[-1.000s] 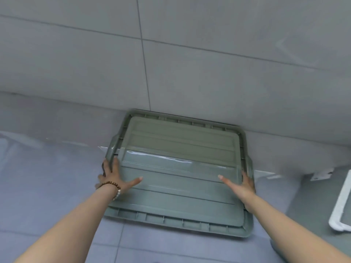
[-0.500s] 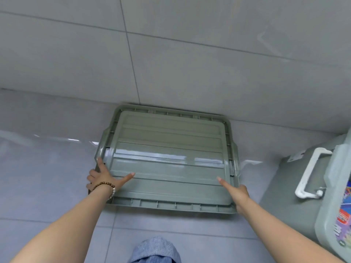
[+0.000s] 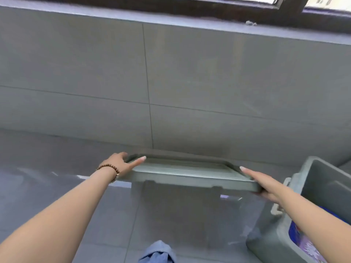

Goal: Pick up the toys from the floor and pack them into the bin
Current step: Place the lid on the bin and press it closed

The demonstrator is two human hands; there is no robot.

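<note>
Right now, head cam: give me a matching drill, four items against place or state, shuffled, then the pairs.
Items:
1. lid
2. bin
3. beaded bracelet
4. blue fabric

Place or state:
A. bottom edge of view, centre
B. open, at the right edge
C. held off the floor by the left hand and right hand
D. on the left wrist

Pairs: 1-C, 2-B, 3-D, 4-A
</note>
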